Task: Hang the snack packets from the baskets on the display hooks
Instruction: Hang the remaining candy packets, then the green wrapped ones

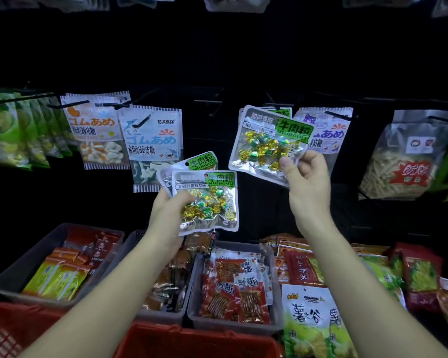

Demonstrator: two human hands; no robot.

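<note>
Head view: right hand (pixel 307 184) pinches the lower corner of a silver snack packet (pixel 265 143) raised at the dark display hooks (pixel 208 101), left hand (pixel 166 218) grips two more packets (pixel 207 200) above the baskets (pixel 16 267); so low a pinch may let it swing and miss.

Two forearms are showing, both bare from the frame's lower edge up to the wrists, with skin running uncovered the whole length. Left forearm (pixel 109 288) is looking broad near the lens and tapering evenly toward the left grip (pixel 166 215). Right forearm (pixel 347 275) is tapering the same way toward the right grip (pixel 307 177). Right thumb (pixel 289 165) is showing a short, trimmed nail.
</note>
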